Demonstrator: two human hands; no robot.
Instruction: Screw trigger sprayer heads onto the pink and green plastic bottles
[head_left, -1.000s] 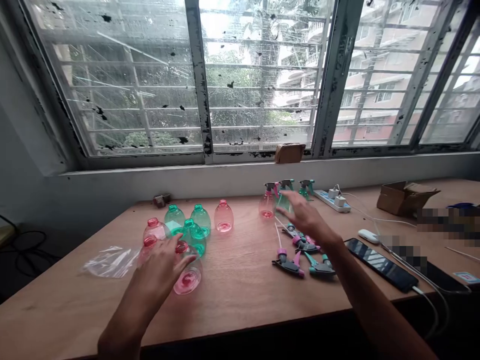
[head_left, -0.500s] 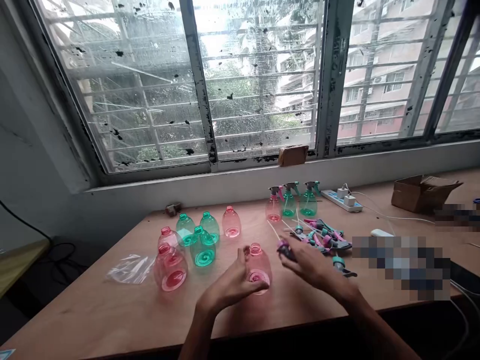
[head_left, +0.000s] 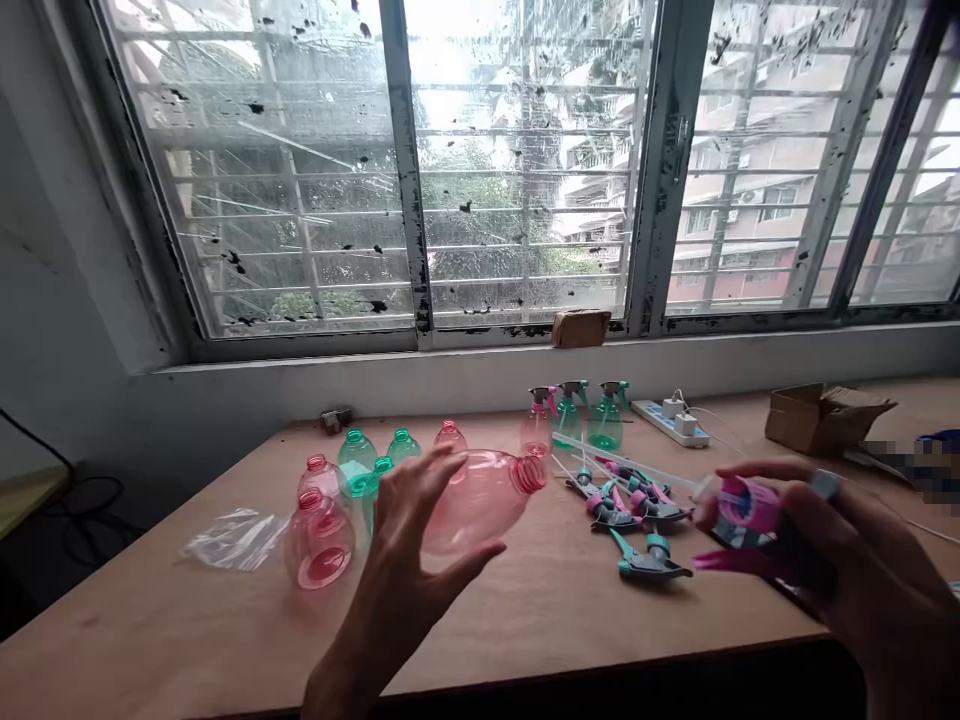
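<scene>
My left hand (head_left: 416,535) grips a clear pink bottle (head_left: 480,495), lifted off the table and tipped so its open threaded neck points right. In my right hand (head_left: 840,540) is a pink and dark grey spray head (head_left: 750,505), its collar and thin clear tube (head_left: 637,463) facing left toward the bottle's neck. A gap separates tube tip and neck. Below the tube lie several loose spray heads (head_left: 649,505) in pink, teal and grey. Left of my left hand stand open pink bottles (head_left: 321,540) and green bottles (head_left: 356,455).
Three bottles with spray heads fitted (head_left: 606,425) stand near the wall. A power strip (head_left: 671,422) with plugs and a cardboard box (head_left: 821,420) are at the back right. A clear plastic bag (head_left: 236,538) lies at the left. The table's front edge runs below my hands.
My left hand has lifted the pink bottle off the table and tilted it rightward. My right hand has moved right and nearer with the spray head, its tube now pointing left.
</scene>
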